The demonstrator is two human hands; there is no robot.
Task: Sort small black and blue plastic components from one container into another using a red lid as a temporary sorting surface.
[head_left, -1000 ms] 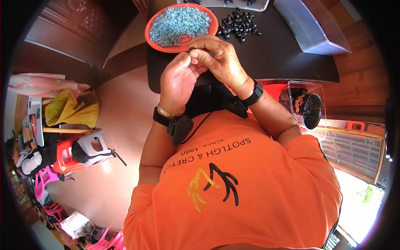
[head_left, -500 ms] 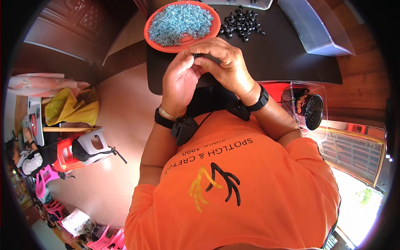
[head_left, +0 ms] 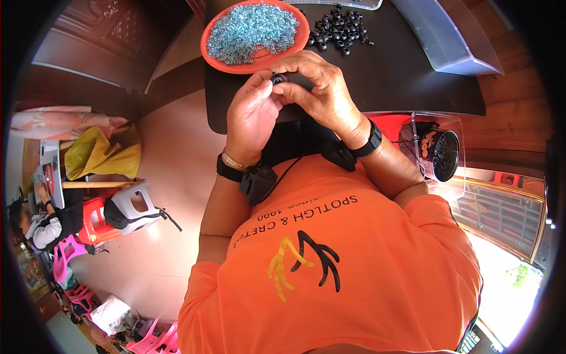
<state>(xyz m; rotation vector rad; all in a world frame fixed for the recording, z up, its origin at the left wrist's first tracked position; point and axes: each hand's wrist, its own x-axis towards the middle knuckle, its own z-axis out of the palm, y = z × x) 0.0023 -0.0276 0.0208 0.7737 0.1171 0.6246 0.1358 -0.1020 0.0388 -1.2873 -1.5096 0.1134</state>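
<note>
black bead (head_left: 279, 79) into fuller view | dark table (head_left: 407, 91) | pale floor (head_left: 171, 194) | person (head_left: 47, 233) seemingly seated

Small pieces (head_left: 250, 29) are heaped in a basin (head_left: 266, 55) on the table (head_left: 407, 85). Beads (head_left: 337, 30) are piled between basin and container (head_left: 436, 41).

1. Small black piece (head_left: 278, 78): rounded, fine detail too small to read; pinched at the fingertips of left hand (head_left: 253, 112) and right hand (head_left: 325, 94), above the near edge of the table (head_left: 413, 88).
2. Orange-red bowl (head_left: 237, 68): upright, just beyond the hands; heaped with shiny silvery-blue bits (head_left: 253, 28), bottom partly bare.
3. Loose black pieces (head_left: 338, 29): rounded, clustered right of bowl.
</note>
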